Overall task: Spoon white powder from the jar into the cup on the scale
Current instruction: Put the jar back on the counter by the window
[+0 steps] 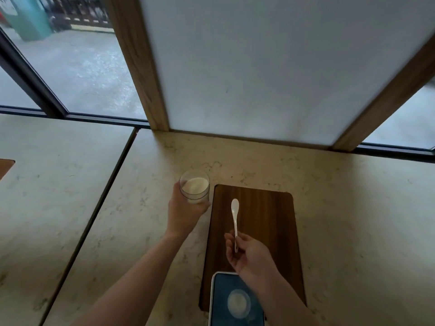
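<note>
We are gripping the jar in our left hand, fingers wrapped around its side; it is sitting just left of the board on the counter, open, with white powder inside. Our right hand is pinching the handle of the spoon, whose bowl is pointing away from us over the board. We cannot tell whether anything is lying in the bowl. Near us, the scale is resting on the board's near end, and the cup is standing on it, blurred, partly behind our right forearm.
</note>
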